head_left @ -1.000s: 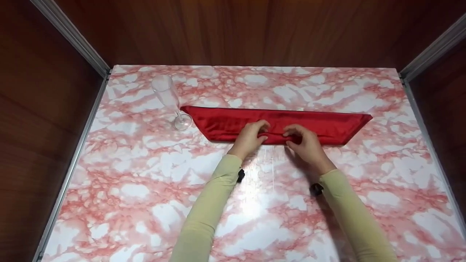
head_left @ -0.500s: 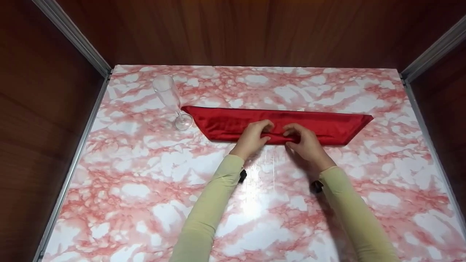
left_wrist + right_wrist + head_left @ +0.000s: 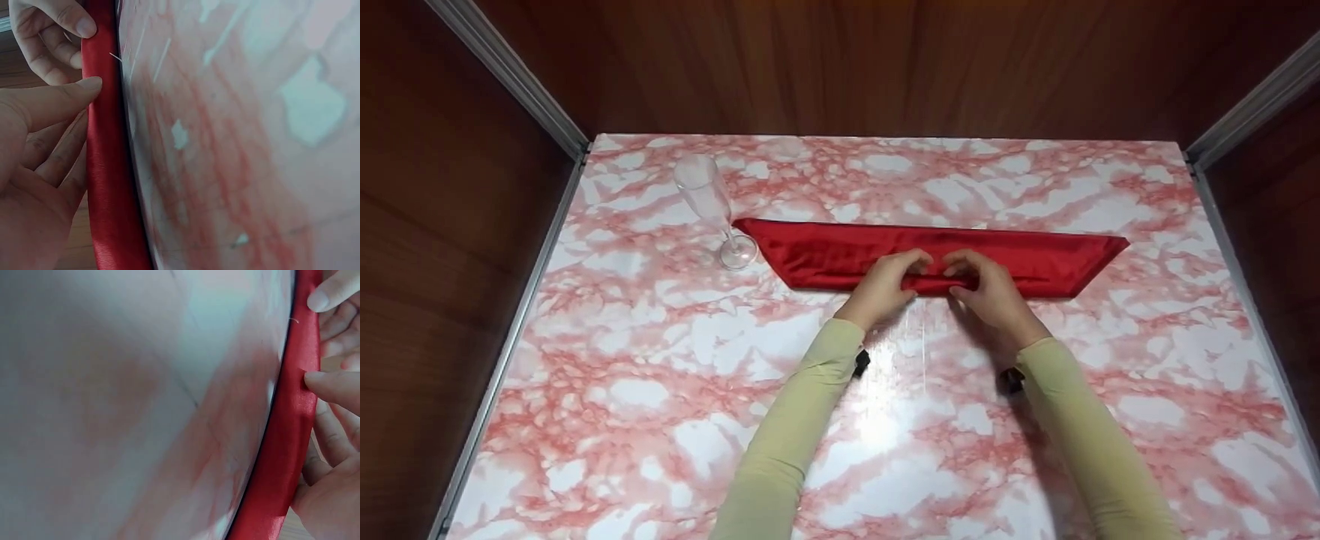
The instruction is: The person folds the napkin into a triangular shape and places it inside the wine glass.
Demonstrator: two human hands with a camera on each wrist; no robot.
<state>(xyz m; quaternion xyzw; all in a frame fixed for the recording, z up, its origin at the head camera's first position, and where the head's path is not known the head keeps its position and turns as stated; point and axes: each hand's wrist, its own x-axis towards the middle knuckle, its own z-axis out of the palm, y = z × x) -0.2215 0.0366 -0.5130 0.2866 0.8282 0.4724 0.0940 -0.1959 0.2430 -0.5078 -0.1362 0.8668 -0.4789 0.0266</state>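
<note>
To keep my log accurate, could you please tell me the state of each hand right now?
Left hand: closed, holding the near edge of the red cloth.
Right hand: closed, holding the same edge.

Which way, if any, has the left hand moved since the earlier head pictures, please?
Yes, the left hand has moved slightly right, away from the unmoved glass.

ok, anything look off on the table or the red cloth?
One small thing: a pale strand sticks out at the near edge of the red cloth, about mid-length, odd against the plain red; probably a loose thread. Glass stands upright; no spill visible.
</note>
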